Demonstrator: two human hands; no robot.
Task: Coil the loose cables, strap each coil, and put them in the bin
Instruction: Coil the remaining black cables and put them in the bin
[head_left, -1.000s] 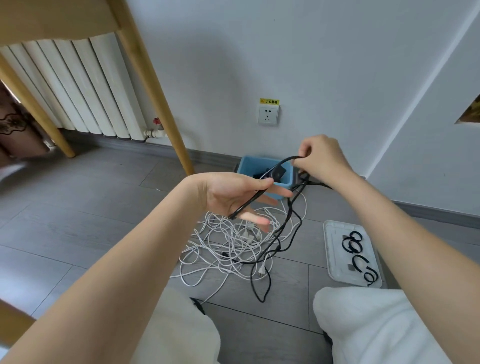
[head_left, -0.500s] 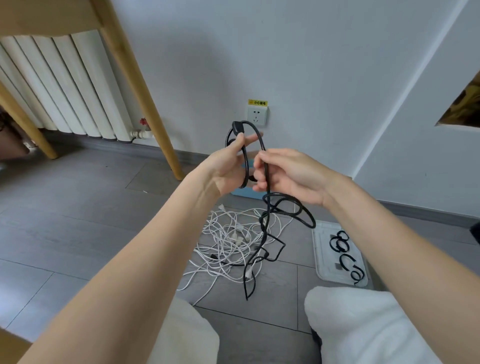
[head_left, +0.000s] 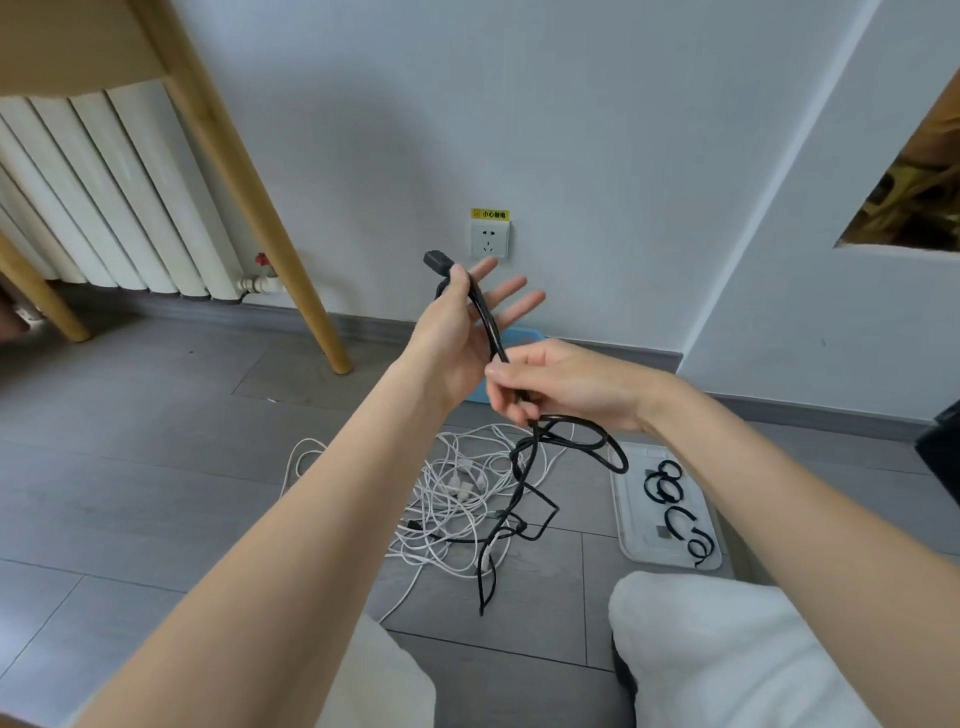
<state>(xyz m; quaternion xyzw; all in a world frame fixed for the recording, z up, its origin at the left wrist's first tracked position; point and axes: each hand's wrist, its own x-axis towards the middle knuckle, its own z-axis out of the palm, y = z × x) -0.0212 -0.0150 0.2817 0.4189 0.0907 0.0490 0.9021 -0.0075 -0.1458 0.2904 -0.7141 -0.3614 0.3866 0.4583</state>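
We are at the coiling step, with the first turns of the black cable (head_left: 491, 332) only just started. Our left hand (head_left: 457, 332) holds the plug end up in front of the wall socket (head_left: 489, 239): the thumb pins the cable against the palm while the other fingers stand straight and spread. Our right hand (head_left: 556, 384) sits just below and beside it, fingers curled round the same cable, pinching it where it runs down out of the left palm. Below the right hand the cable drops in loose, kinked loops to the floor (head_left: 156, 467), where its lower length lies tangled among the white cables (head_left: 457, 488).

The next move, as we judge it, calls for the right hand to slide down the cable, draw a length up and lay it as a loop into the left palm. The tangle may drag white cables along, so the pull wants to be gentle.

The blue bin (head_left: 522, 335) stands against the wall, mostly hidden behind our hands. The white tray (head_left: 628, 525) with the black straps (head_left: 672, 499) lies on the floor to the right, near our right knee (head_left: 727, 649). The wooden leg (head_left: 270, 218) on the left stands well apart from the hands, so there is open room on that side; our knees close in the near edge of the working space.
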